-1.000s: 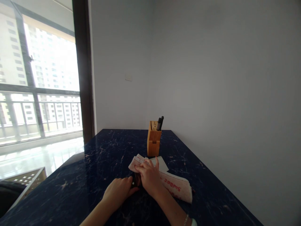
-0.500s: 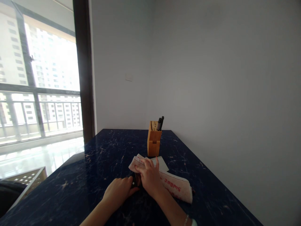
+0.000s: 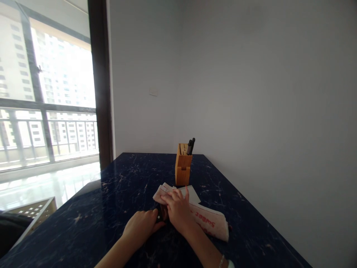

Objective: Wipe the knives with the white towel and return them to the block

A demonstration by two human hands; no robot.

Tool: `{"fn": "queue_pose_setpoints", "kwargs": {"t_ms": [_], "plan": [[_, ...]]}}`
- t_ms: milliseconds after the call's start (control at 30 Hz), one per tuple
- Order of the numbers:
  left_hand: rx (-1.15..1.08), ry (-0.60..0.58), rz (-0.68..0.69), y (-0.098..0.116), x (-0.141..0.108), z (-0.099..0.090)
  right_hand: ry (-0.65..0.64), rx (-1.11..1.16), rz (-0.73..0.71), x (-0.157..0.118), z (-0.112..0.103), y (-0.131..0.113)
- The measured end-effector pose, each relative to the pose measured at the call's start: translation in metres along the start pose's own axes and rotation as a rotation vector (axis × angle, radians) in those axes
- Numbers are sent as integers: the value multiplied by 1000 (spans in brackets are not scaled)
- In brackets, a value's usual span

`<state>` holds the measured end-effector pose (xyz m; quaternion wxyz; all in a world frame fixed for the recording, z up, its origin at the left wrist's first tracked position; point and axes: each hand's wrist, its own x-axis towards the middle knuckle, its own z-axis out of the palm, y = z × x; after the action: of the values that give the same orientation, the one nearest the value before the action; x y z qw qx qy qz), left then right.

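Head view: the left hand [image 3: 141,226] is clamped on a black handle [image 3: 160,216] (one pale rivet shows), which lies between the two hands above the near part of the table [image 3: 134,188]. The right hand [image 3: 178,209] lies over the cloth [image 3: 210,221], its fingers bent and slightly spread; whether it grips the cloth or only presses on it cannot be told, as the thumb is hidden. The cloth, pale with red lettering, extends to both sides of this hand. A white sheet [image 3: 193,194] lies partly under the cloth, just in front of the block [image 3: 183,169]. The block, wooden and slotted, stands upright and bears black knives [image 3: 191,146] at its right side. A bracelet [image 3: 222,260] encircles the right wrist.
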<state>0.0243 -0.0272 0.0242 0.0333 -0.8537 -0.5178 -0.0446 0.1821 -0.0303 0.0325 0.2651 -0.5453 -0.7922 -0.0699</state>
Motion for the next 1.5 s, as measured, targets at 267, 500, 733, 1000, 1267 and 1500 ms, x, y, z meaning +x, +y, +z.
{"fn": "queue_pose_setpoints", "kwargs": {"t_ms": [267, 500, 733, 1000, 1267, 1500], "plan": [[16, 14, 11, -2, 3, 6, 8, -63, 90, 3, 6, 5], [12, 16, 12, -2, 3, 6, 27, -2, 30, 2, 13, 3], [24, 42, 31, -4, 4, 8, -1, 5, 60, 5, 4, -3], [10, -4, 29, -1, 2, 3, -99, -44, -7, -1, -9, -17], [7, 2, 8, 0, 3, 4, -99, -40, 16, -6, -5, -16], [29, 40, 19, 0, 3, 5, -129, -140, 117, 0, -13, 2]]}}
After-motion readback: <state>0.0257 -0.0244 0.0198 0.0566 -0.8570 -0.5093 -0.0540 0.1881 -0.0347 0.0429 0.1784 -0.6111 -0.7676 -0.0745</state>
